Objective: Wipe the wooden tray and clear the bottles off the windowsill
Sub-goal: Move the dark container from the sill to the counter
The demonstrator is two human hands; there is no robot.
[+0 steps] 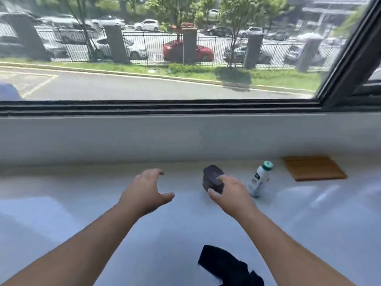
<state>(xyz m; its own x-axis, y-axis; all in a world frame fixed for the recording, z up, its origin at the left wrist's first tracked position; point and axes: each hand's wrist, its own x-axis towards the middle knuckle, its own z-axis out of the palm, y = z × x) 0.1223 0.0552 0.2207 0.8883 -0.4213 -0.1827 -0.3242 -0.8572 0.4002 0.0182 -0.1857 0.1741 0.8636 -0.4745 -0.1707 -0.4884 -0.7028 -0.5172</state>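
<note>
A dark purple bottle (212,178) stands on the white windowsill (82,213). My right hand (231,195) reaches onto it, with thumb and forefinger touching its near side; the fingers are not closed around it. Just to its right stands a white bottle (260,180) with a green cap. A flat wooden tray (313,168) lies at the far right, against the wall. My left hand (146,190) hovers open to the left of the dark bottle, holding nothing. A black cloth (228,265) lies crumpled at the sill's near edge.
A low white wall (144,139) rises behind the sill, under a dark window frame (165,106). Outside are a road, a fence and parked cars. A slanted dark frame post (354,56) stands at the right.
</note>
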